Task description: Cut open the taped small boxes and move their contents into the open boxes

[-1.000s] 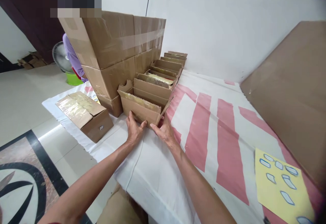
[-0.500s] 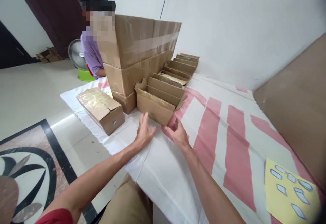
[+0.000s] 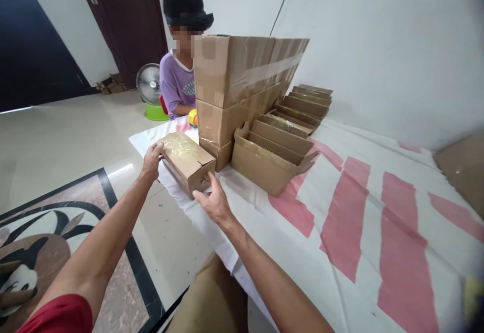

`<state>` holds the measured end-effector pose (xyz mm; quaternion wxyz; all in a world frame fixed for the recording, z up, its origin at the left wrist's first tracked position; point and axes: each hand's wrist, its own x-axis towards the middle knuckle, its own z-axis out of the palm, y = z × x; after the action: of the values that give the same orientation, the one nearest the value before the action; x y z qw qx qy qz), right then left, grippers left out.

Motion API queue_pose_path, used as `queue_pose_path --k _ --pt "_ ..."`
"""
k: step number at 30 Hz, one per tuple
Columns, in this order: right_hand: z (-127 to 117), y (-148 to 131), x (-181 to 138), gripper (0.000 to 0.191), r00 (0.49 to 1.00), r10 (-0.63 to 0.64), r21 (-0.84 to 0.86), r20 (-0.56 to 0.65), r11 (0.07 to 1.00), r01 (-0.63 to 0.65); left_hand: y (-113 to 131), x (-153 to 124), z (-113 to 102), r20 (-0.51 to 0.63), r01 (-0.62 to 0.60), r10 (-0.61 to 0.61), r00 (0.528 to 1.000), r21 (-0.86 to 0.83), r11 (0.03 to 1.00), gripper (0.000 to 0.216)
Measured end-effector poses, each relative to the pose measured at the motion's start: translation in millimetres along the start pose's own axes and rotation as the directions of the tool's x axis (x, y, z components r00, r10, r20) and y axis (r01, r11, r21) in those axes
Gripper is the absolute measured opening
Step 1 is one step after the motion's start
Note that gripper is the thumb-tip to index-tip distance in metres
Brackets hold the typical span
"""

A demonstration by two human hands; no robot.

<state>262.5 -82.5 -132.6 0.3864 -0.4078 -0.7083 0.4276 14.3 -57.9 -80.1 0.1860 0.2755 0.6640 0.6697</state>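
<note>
A closed cardboard box (image 3: 181, 152) with shiny tape over its top lies at the table's left edge. My left hand (image 3: 152, 160) grips its far left side, fingers curled on the top edge. At the near end, my right hand (image 3: 215, 199) has its thumb and forefinger spread against the end face, by a small hole. The box sits between both hands. To the right stands an open cardboard box (image 3: 264, 164) with raised flaps, touched by neither hand.
Taped cartons (image 3: 245, 70) form a tall stack behind the closed box. Several open boxes (image 3: 302, 108) run in a row toward the wall. Across the stack sits a person in a purple shirt (image 3: 176, 86), near a yellow tape roll (image 3: 192, 117) and a fan (image 3: 148, 83).
Both hands have moved left from the open box to the closed box and now touch it. The view has turned left, showing more of the other person.
</note>
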Motion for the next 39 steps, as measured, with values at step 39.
queue_pose_path --k 39 --pt "-223.5 22.6 -285.8 0.064 0.757 0.195 -0.007 -0.624 0.967 -0.255 6.4 -345.2 83.7 0.614 -0.098 0.107 0.782 -0.049 0.994 0.051"
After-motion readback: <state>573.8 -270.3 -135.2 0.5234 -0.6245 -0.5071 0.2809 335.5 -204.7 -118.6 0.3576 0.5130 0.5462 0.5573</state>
